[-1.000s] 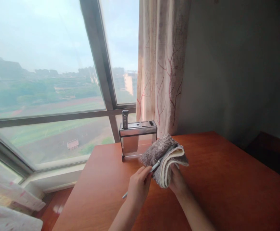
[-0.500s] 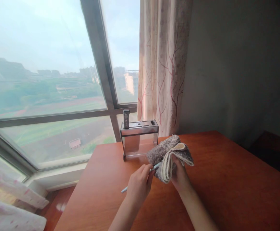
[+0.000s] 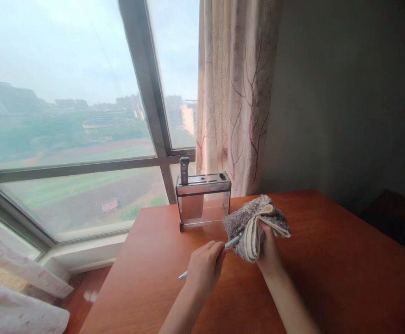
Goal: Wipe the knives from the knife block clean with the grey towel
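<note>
My left hand (image 3: pixel 206 264) is closed around a slim, pale blue rod-like tool (image 3: pixel 232 241). One end of this tool sticks out behind the hand at lower left; the other reaches the folded cloth, where a small metallic part shows. What kind of tool it is, I cannot make out. In my right hand (image 3: pixel 269 248) is the folded cloth (image 3: pixel 239 220), fluffy grey-brown on one side with cream edges, held above the table. The fabric hides most of the right fingers.
A clear-sided knife block (image 3: pixel 204 188) stands at the table's back left, with one black-handled knife (image 3: pixel 184 170) in it. The reddish-brown table (image 3: pixel 147 260) ends beside a window (image 3: pixel 66 162). A patterned curtain (image 3: pixel 237 93) hangs behind, with a dark wall (image 3: pixel 334 102) to the right.
Both hands have shifted slightly right in view, carrying the cloth and the tool. More of the tool's front part shows between the left hand and the cloth.
</note>
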Action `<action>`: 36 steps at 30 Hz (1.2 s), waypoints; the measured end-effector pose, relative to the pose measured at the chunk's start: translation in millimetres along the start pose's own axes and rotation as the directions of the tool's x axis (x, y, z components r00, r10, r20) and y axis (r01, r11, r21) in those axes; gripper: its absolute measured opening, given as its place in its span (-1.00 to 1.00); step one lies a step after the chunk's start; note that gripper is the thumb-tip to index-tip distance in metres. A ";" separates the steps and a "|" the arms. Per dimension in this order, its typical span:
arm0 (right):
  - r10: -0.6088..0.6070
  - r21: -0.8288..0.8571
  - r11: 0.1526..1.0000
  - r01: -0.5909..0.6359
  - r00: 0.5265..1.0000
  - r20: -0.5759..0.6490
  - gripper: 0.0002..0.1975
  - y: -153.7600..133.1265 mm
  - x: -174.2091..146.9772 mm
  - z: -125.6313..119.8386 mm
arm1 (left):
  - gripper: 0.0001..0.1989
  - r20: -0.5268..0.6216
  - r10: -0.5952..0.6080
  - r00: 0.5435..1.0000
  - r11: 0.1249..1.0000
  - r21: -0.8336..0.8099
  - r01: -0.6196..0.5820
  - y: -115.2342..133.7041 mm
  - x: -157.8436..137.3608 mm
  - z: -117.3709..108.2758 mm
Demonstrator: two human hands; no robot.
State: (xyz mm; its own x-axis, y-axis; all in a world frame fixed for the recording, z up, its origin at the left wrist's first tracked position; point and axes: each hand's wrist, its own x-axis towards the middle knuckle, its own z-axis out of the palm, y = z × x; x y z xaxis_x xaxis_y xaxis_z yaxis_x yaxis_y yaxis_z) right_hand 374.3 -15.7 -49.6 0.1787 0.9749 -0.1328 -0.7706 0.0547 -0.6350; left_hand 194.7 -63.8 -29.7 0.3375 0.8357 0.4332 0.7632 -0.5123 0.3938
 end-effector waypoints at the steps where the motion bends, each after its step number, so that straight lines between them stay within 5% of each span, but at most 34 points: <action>1: -0.008 -0.001 1.000 0.008 1.000 0.005 -0.78 -1.5 0.2 -1.9 | -0.73 0.009 -0.002 1.000 1.000 -0.024 0.002 1.3 0.2 -0.8; 14: -0.039 0.073 0.997 0.032 0.994 0.099 -0.64 -8.3 0.5 -15.8 | -0.60 0.219 -0.108 0.970 0.876 -0.441 0.197 0.5 0.7 1.7; 21: -0.064 0.038 0.997 0.063 0.998 0.019 -0.72 -6.9 7.7 -14.5 | -0.65 0.036 -0.103 0.994 0.982 -0.154 0.107 0.9 1.2 2.8; 30: -0.117 -0.016 0.993 0.116 0.992 -0.037 -0.65 -5.2 5.5 -3.9 | -0.83 -0.200 0.002 0.980 0.991 0.131 0.025 -16.5 -5.0 6.6; 36: 0.018 0.106 0.994 -0.020 1.000 0.024 -0.90 -7.8 5.3 -3.6 | -0.79 -0.115 0.048 0.992 0.983 0.184 -0.027 -18.4 -4.8 3.6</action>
State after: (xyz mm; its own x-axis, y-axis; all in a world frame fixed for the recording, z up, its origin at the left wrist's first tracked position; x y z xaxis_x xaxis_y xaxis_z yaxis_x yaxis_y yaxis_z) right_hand 383.4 -11.8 -48.1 0.1502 0.9806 -0.1257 -0.8347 0.0576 -0.5477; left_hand 181.0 -57.7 -41.9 0.3085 0.7818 0.5419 0.8424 -0.4891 0.2260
